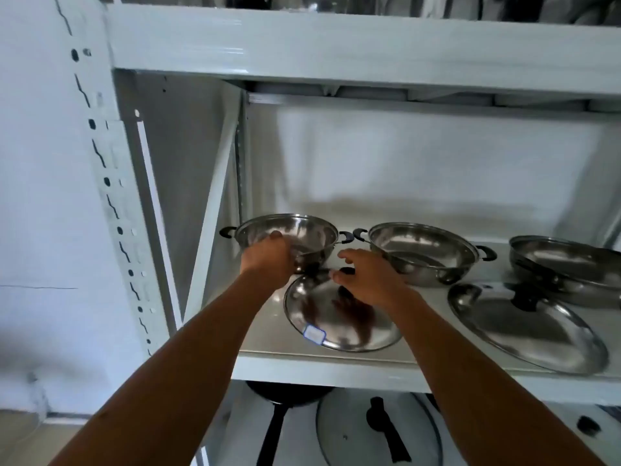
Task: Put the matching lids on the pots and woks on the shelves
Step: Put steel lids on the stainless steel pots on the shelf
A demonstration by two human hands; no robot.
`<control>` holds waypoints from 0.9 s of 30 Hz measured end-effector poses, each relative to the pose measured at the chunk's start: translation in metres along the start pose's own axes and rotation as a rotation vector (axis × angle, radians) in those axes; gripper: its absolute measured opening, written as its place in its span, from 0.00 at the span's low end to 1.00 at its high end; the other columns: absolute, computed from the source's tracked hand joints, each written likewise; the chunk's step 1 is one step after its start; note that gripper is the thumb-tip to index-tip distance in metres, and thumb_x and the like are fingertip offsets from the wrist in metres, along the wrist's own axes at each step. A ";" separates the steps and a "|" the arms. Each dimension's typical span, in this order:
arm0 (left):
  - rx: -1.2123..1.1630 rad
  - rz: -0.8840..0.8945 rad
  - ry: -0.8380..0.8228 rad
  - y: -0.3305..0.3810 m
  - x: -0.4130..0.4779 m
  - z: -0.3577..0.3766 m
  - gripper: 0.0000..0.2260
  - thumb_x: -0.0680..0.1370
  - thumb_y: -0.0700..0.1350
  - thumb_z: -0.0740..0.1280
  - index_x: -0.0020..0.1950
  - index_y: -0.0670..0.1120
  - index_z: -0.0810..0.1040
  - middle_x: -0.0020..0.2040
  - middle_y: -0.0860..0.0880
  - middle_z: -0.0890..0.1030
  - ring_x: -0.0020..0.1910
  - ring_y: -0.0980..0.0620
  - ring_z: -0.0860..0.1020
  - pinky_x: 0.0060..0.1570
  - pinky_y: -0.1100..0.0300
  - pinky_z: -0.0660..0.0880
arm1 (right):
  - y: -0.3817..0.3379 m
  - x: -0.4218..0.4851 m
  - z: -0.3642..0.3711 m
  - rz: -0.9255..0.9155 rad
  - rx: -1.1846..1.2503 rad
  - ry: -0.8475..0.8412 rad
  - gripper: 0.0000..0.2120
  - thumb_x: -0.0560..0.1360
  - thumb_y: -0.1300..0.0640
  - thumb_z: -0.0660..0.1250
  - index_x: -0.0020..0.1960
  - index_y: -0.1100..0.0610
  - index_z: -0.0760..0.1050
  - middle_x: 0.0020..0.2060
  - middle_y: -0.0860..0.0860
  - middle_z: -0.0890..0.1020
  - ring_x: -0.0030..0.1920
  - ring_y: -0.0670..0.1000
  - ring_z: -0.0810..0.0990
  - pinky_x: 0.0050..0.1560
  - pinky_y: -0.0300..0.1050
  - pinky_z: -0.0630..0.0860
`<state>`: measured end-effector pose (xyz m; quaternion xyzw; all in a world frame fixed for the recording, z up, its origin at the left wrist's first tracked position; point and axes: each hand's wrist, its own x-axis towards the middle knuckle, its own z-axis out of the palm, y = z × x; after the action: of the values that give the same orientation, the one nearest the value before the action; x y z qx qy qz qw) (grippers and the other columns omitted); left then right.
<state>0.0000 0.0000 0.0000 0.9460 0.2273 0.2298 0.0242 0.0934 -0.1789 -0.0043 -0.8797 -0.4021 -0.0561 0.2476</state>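
Observation:
On the middle shelf (336, 368) a steel two-handled pot (302, 230) stands at the back left. My left hand (268, 260) grips its front rim, thumb over the edge. In front of it lies a steel lid (336, 331) with a white sticker and a black knob. My right hand (366, 280) hovers over that knob with its fingers apart, holding nothing. A second steel pot (423, 243) stands to the right, with another steel lid (524, 327) lying in front of it. A third pot (571, 260) is at the far right, cut off by the frame.
The shelf above (336, 45) hangs low over the pots. A white slotted upright (111, 196) and a diagonal brace stand on the left. On the shelf below are a black pan (285, 395) and a glass lid (353, 432) with a black handle.

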 end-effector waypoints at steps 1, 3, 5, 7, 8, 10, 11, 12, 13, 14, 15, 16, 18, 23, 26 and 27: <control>0.016 0.009 -0.017 -0.006 0.002 0.000 0.14 0.78 0.45 0.63 0.63 0.53 0.76 0.58 0.47 0.79 0.54 0.43 0.81 0.50 0.48 0.80 | -0.001 0.003 0.004 0.021 -0.011 -0.007 0.24 0.74 0.46 0.68 0.68 0.51 0.72 0.62 0.53 0.79 0.63 0.55 0.76 0.63 0.52 0.72; 0.004 0.036 -0.008 -0.020 0.009 0.009 0.13 0.78 0.44 0.63 0.62 0.52 0.76 0.56 0.46 0.81 0.52 0.43 0.82 0.50 0.47 0.81 | 0.000 0.008 0.010 0.031 -0.079 -0.008 0.20 0.72 0.49 0.70 0.63 0.51 0.77 0.59 0.52 0.81 0.60 0.55 0.78 0.61 0.51 0.74; 0.020 0.050 -0.025 -0.026 0.012 0.015 0.12 0.79 0.45 0.62 0.61 0.52 0.77 0.54 0.46 0.82 0.51 0.43 0.82 0.49 0.48 0.81 | 0.005 0.010 0.012 0.016 -0.128 -0.016 0.12 0.71 0.52 0.71 0.54 0.51 0.80 0.53 0.51 0.83 0.55 0.55 0.80 0.57 0.50 0.75; 0.028 0.068 -0.016 -0.033 0.017 0.021 0.10 0.80 0.47 0.61 0.58 0.50 0.79 0.51 0.45 0.83 0.49 0.44 0.82 0.49 0.49 0.81 | 0.007 0.007 0.008 0.019 -0.117 0.006 0.09 0.70 0.53 0.72 0.50 0.51 0.81 0.49 0.50 0.83 0.51 0.53 0.81 0.54 0.47 0.75; 0.033 0.077 -0.003 -0.036 0.019 0.023 0.11 0.80 0.49 0.61 0.57 0.50 0.80 0.50 0.45 0.83 0.48 0.44 0.82 0.48 0.50 0.81 | 0.005 0.002 0.002 0.028 -0.121 0.035 0.10 0.70 0.52 0.73 0.51 0.51 0.81 0.48 0.49 0.83 0.51 0.52 0.80 0.53 0.45 0.74; 0.028 0.106 -0.005 -0.039 0.021 0.027 0.11 0.80 0.50 0.60 0.55 0.51 0.81 0.50 0.45 0.83 0.48 0.45 0.82 0.47 0.51 0.80 | 0.006 -0.007 -0.013 0.054 -0.128 0.078 0.11 0.69 0.51 0.73 0.51 0.50 0.82 0.47 0.49 0.83 0.50 0.52 0.80 0.51 0.42 0.73; 0.018 0.125 -0.004 -0.040 0.022 0.028 0.11 0.80 0.50 0.60 0.55 0.52 0.82 0.51 0.45 0.83 0.49 0.45 0.82 0.47 0.51 0.79 | 0.006 -0.010 -0.024 0.053 -0.133 0.091 0.10 0.69 0.51 0.74 0.50 0.49 0.82 0.46 0.48 0.82 0.49 0.51 0.79 0.50 0.41 0.72; 0.000 0.143 -0.002 -0.041 0.022 0.028 0.11 0.81 0.49 0.60 0.55 0.53 0.82 0.51 0.46 0.83 0.49 0.45 0.82 0.48 0.51 0.79 | 0.003 -0.012 -0.037 0.045 -0.137 0.107 0.09 0.68 0.51 0.74 0.49 0.49 0.82 0.44 0.47 0.81 0.48 0.51 0.79 0.50 0.41 0.72; -0.014 0.160 0.003 -0.042 0.021 0.029 0.11 0.80 0.49 0.60 0.55 0.54 0.82 0.52 0.47 0.83 0.49 0.46 0.82 0.48 0.51 0.79 | -0.001 -0.014 -0.051 0.038 -0.126 0.136 0.09 0.67 0.52 0.75 0.47 0.49 0.83 0.42 0.46 0.81 0.47 0.50 0.80 0.50 0.40 0.71; -0.027 0.180 0.012 -0.042 0.018 0.030 0.11 0.80 0.48 0.61 0.55 0.54 0.82 0.52 0.47 0.83 0.49 0.46 0.82 0.48 0.52 0.79 | -0.006 -0.014 -0.065 0.036 -0.113 0.182 0.08 0.67 0.52 0.75 0.46 0.50 0.83 0.42 0.45 0.82 0.48 0.49 0.80 0.51 0.40 0.72; -0.038 0.204 0.033 -0.041 0.013 0.031 0.11 0.80 0.47 0.61 0.54 0.54 0.83 0.53 0.47 0.83 0.49 0.46 0.82 0.47 0.52 0.79 | -0.011 -0.012 -0.077 0.033 -0.096 0.241 0.09 0.67 0.53 0.75 0.46 0.50 0.83 0.44 0.45 0.84 0.49 0.49 0.81 0.54 0.40 0.72; -0.054 0.229 0.058 -0.038 0.006 0.033 0.11 0.80 0.47 0.61 0.54 0.53 0.83 0.53 0.48 0.83 0.49 0.45 0.82 0.46 0.52 0.79 | -0.015 -0.007 -0.087 0.036 -0.068 0.294 0.09 0.67 0.53 0.75 0.47 0.50 0.83 0.47 0.46 0.85 0.52 0.49 0.81 0.56 0.40 0.72; -0.116 0.288 0.140 -0.030 -0.012 0.035 0.10 0.78 0.46 0.63 0.51 0.51 0.84 0.52 0.48 0.83 0.48 0.44 0.82 0.43 0.53 0.79 | -0.020 0.009 -0.096 0.042 -0.010 0.377 0.10 0.67 0.52 0.74 0.48 0.50 0.82 0.49 0.47 0.85 0.54 0.50 0.81 0.59 0.40 0.72; -0.537 0.106 0.418 -0.035 -0.048 0.033 0.11 0.68 0.40 0.65 0.47 0.48 0.84 0.47 0.51 0.81 0.37 0.52 0.80 0.37 0.59 0.78 | -0.034 0.058 -0.067 -0.016 0.018 0.422 0.12 0.68 0.51 0.72 0.51 0.52 0.82 0.51 0.52 0.85 0.55 0.57 0.80 0.58 0.48 0.76; -0.813 -0.200 0.579 -0.043 -0.039 0.023 0.12 0.70 0.40 0.61 0.49 0.45 0.80 0.48 0.48 0.77 0.39 0.53 0.75 0.42 0.58 0.73 | -0.051 0.079 -0.042 -0.054 0.026 0.405 0.11 0.70 0.54 0.71 0.52 0.54 0.82 0.52 0.54 0.84 0.57 0.60 0.79 0.55 0.47 0.75; -0.869 -0.290 0.613 -0.045 -0.031 0.020 0.11 0.71 0.41 0.60 0.50 0.45 0.78 0.49 0.47 0.77 0.41 0.52 0.75 0.44 0.58 0.71 | -0.057 0.086 -0.033 -0.071 0.025 0.389 0.11 0.71 0.55 0.70 0.52 0.56 0.82 0.51 0.55 0.84 0.56 0.60 0.79 0.54 0.48 0.75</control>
<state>-0.0348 0.0278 -0.0377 0.6977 0.2359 0.5618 0.3767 0.1125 -0.1053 0.0726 -0.8344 -0.3780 -0.2288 0.3296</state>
